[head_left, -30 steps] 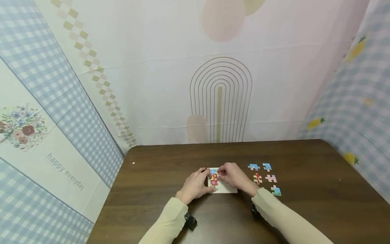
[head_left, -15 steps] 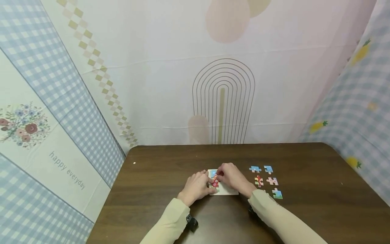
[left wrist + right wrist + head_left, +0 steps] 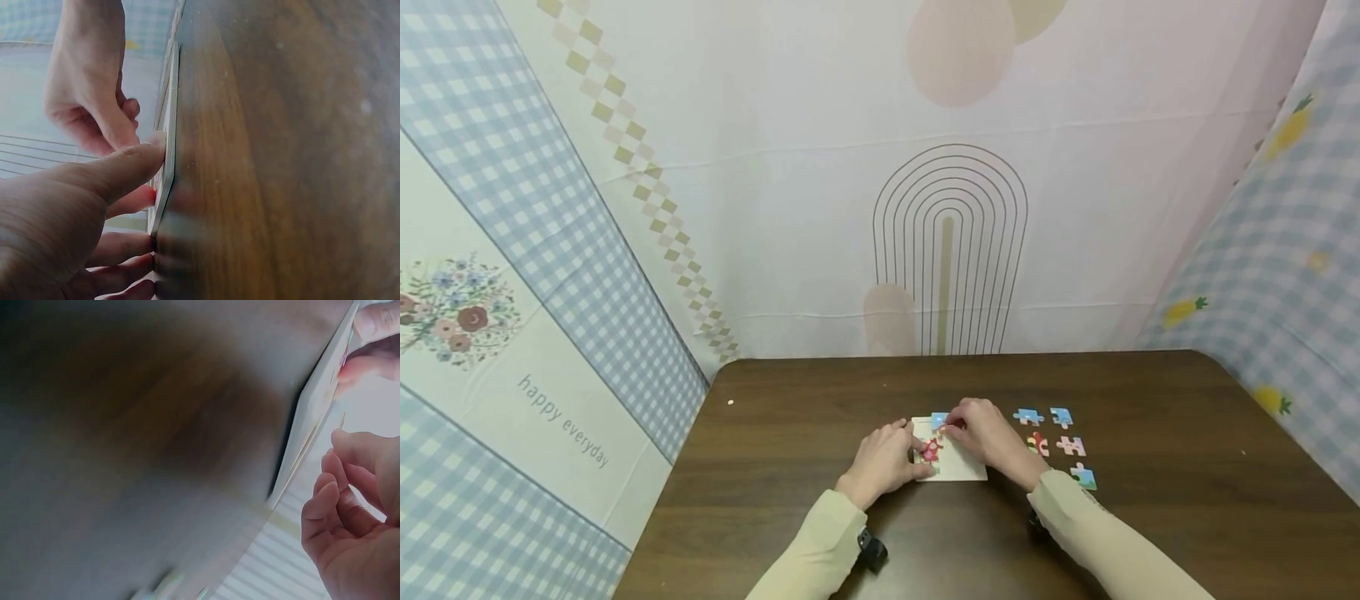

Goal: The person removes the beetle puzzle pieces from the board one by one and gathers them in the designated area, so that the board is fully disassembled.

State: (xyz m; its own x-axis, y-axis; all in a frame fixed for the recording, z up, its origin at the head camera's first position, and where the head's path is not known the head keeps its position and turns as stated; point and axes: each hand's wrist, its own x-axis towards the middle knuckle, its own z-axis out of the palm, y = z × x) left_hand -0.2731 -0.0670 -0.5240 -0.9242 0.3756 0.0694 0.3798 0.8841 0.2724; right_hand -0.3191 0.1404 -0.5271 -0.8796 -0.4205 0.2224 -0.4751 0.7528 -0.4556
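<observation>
A white puzzle board [image 3: 964, 467] lies on the table, with a red picture piece [image 3: 930, 451] near its left side. My left hand [image 3: 883, 460] rests at the board's left edge. Its thumb and index finger press on the board's face, as the left wrist view shows. Above the board's far part, my right hand [image 3: 987, 433] pinches a blue jigsaw piece [image 3: 938, 422] between thumb and finger. The right wrist view shows that piece [image 3: 342, 420] nearly edge-on, clear of the board.
Several loose jigsaw pieces lie right of the board, among them a blue one [image 3: 1028, 416], a pink one [image 3: 1071, 446] and a green-and-blue one [image 3: 1083, 476]. The dark wooden table [image 3: 805, 400] ends against a hanging cloth [image 3: 797, 250].
The blue piece at the board's far left corner has come up in my right hand and shifted right, baring white board there. My left hand has stayed at the left edge.
</observation>
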